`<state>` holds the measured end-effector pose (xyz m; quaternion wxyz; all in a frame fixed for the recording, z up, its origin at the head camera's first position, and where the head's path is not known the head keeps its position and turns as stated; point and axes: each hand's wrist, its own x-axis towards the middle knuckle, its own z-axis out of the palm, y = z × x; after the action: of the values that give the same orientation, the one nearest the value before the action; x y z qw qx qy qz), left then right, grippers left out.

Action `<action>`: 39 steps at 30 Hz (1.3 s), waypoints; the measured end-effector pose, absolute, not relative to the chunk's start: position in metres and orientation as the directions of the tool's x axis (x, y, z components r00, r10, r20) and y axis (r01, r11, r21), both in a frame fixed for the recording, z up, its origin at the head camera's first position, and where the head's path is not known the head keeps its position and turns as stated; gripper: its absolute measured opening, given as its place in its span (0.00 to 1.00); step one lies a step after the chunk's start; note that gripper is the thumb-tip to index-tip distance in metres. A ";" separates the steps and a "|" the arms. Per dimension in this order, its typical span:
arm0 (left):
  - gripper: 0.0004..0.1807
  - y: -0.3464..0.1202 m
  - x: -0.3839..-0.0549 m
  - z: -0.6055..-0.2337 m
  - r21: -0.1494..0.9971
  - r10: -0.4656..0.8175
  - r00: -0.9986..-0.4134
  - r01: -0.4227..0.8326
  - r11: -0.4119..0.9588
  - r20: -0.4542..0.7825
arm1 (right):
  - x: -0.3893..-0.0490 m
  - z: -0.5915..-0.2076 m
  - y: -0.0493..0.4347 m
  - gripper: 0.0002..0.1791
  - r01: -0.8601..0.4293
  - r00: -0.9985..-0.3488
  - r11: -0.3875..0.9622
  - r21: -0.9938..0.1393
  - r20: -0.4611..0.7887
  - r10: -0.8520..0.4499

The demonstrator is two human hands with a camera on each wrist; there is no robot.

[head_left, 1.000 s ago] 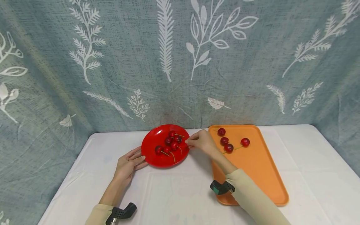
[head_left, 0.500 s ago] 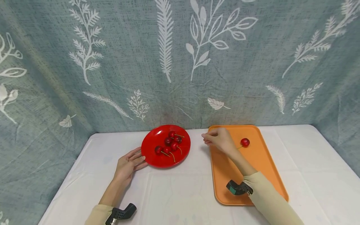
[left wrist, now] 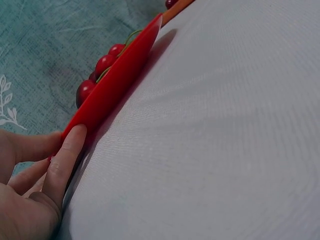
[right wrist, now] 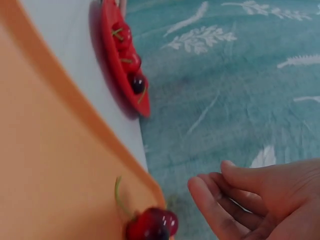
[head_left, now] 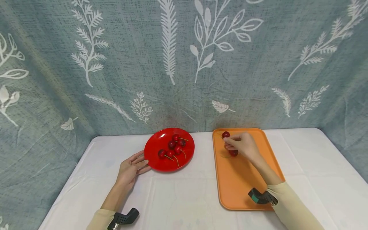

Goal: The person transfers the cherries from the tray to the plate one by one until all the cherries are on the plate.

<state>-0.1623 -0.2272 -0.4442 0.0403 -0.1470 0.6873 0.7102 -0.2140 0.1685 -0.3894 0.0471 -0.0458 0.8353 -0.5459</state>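
The left hand [head_left: 129, 167] holds the near-left rim of a round red plate [head_left: 155, 143], its thumb on the rim. In the left wrist view the fingers [left wrist: 65, 160] meet the edge of the plate [left wrist: 112, 82]. Several dark red cherries [head_left: 171, 144] with green stems lie on it. Over an orange tray [head_left: 238, 182] hovers the right hand [head_left: 242, 145], thumb and fingers loosely bent with nothing between them. Nearest to it are a cherry [head_left: 226, 134] at the tray's back corner and another cherry [head_left: 233, 153] below the fingertips. The hand hides part of the tray.
A white cloth [head_left: 172, 198] covers the table. A blue-green curtain [head_left: 129, 64] with white leaf prints hangs close behind the plate and tray. Black wrist cameras [head_left: 263, 196] sit on both forearms.
The right hand has moved right from the plate's right edge to above the orange tray. The left hand and plate have stayed in place.
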 end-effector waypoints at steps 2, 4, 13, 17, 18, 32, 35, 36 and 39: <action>0.31 -0.227 -0.162 -0.444 0.964 -0.144 -0.953 -0.261 -0.053 -0.266 | -0.213 -0.392 0.174 0.15 -0.020 -0.993 0.404 -0.915 -0.030 -0.116; 0.31 -0.227 -0.162 -0.443 0.964 -0.141 -0.954 -0.259 -0.055 -0.264 | -0.213 -0.394 0.180 0.14 -0.018 -0.994 0.411 -0.911 -0.026 -0.102; 0.31 -0.226 -0.163 -0.444 0.965 -0.147 -0.954 -0.253 -0.070 -0.260 | -0.206 -0.404 0.203 0.16 0.016 -0.997 0.464 -0.886 -0.049 -0.060; 0.31 -0.225 -0.163 -0.444 0.964 -0.148 -0.953 -0.257 -0.068 -0.265 | -0.203 -0.409 0.213 0.16 0.029 -0.997 0.493 -0.869 -0.063 -0.052; 0.31 -0.225 -0.163 -0.444 0.964 -0.150 -0.952 -0.258 -0.066 -0.265 | -0.202 -0.410 0.215 0.16 0.030 -0.996 0.495 -0.868 -0.067 -0.058; 0.31 -0.227 -0.162 -0.444 0.965 -0.155 -0.953 -0.256 -0.055 -0.262 | -0.204 -0.415 0.234 0.15 0.144 -0.984 0.515 -0.845 -0.176 -0.013; 0.31 -0.227 -0.162 -0.444 0.965 -0.154 -0.953 -0.257 -0.054 -0.262 | -0.207 -0.416 0.234 0.15 0.163 -0.983 0.506 -0.847 -0.182 0.012; 0.31 -0.228 -0.162 -0.444 0.965 -0.153 -0.953 -0.256 -0.054 -0.262 | -0.208 -0.417 0.234 0.16 0.171 -0.982 0.505 -0.846 -0.185 0.024; 0.31 -0.228 -0.161 -0.444 0.965 -0.152 -0.953 -0.255 -0.061 -0.262 | -0.212 -0.419 0.234 0.16 0.200 -0.978 0.496 -0.845 -0.205 0.045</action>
<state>-0.1614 -0.2285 -0.4436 0.0361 -0.1489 0.6841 0.7131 -0.2116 0.2343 -0.4186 0.0782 0.0712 0.8613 -0.4970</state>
